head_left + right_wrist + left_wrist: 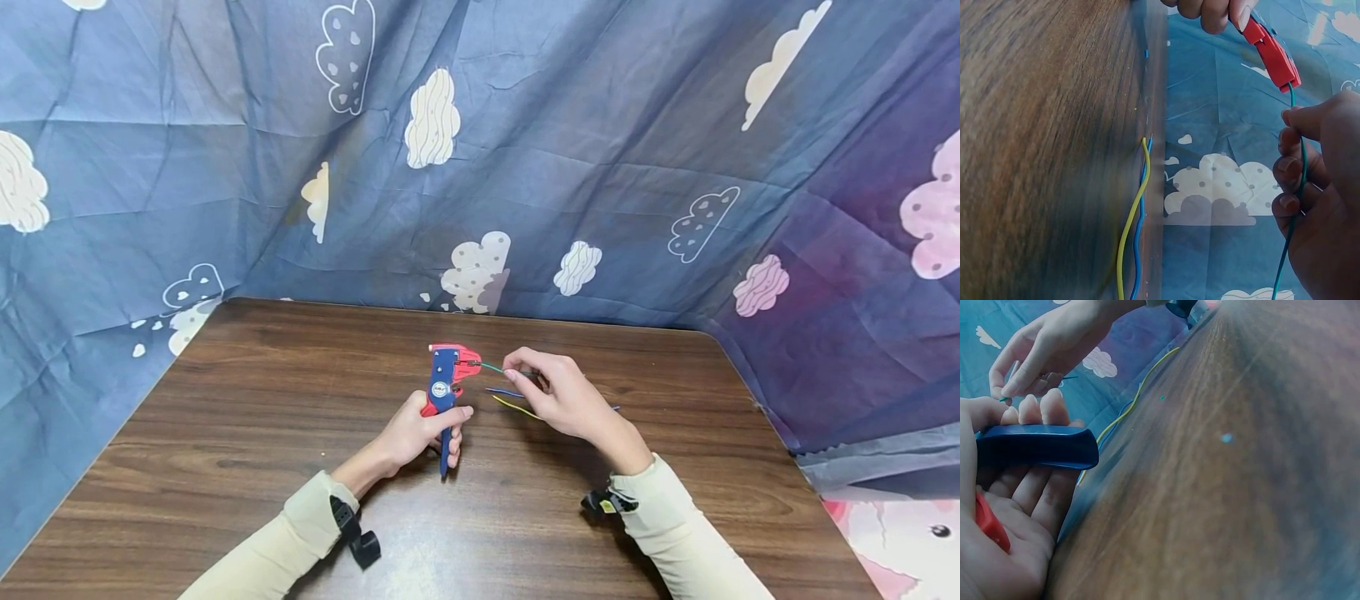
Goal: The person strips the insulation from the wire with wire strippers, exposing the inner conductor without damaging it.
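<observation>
My left hand [416, 429] grips the handles of a wire stripper [442, 379] with a blue body and red jaws, held upright over the table. In the left wrist view its blue handle [1041, 447] lies across the fingers. Between thumb and index finger my right hand [562, 396] pinches a green wire [1302, 165]. One end of that wire enters the red nose of the stripper; the rest trails down past the palm in the right wrist view. Beneath the right hand, a yellow wire [1126, 237] and a blue wire [1139, 240] lie side by side on the table.
The brown wooden table [247, 400] backs onto a blue cloud-print cloth [540, 167]. Small scraps lie on the wood, including a blue bit [1227, 438] and a green bit [1162, 397]. Black straps with devices sit on both wrists.
</observation>
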{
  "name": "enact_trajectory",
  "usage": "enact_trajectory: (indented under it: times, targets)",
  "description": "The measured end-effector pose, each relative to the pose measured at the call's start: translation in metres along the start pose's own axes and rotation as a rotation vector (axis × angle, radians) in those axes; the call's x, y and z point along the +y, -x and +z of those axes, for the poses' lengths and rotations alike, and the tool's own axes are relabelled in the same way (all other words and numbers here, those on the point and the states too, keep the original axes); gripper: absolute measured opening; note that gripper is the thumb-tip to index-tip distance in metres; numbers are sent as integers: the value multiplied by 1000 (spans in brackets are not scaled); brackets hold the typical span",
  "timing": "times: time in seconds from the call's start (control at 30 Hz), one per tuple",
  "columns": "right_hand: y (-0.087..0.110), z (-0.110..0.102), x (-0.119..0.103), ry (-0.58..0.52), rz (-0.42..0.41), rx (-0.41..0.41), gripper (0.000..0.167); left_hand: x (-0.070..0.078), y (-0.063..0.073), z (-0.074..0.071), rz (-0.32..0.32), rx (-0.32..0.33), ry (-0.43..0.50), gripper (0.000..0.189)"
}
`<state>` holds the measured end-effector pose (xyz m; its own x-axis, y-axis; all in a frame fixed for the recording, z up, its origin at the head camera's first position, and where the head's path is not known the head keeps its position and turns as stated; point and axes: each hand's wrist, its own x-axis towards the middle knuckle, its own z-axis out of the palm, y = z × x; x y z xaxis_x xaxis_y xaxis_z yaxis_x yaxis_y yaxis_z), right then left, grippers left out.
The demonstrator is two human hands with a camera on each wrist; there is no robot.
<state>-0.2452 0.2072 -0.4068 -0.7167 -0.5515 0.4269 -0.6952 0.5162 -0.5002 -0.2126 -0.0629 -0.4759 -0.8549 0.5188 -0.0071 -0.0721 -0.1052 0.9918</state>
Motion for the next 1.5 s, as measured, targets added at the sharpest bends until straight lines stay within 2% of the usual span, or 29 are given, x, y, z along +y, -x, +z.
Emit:
enact_trajectory:
  times: [0.83,1.3,1.5]
  targets:
    - [0,-3,1,-6,5,-3,10,1,1,-2,7,-41,28,41]
    - [1,-2,2,-11,-17,4,9,-1,1,2,22,-36,62,47]
    - [1,1,3,-21,-12,-7,10,-2,1,3,60,51,109,52]
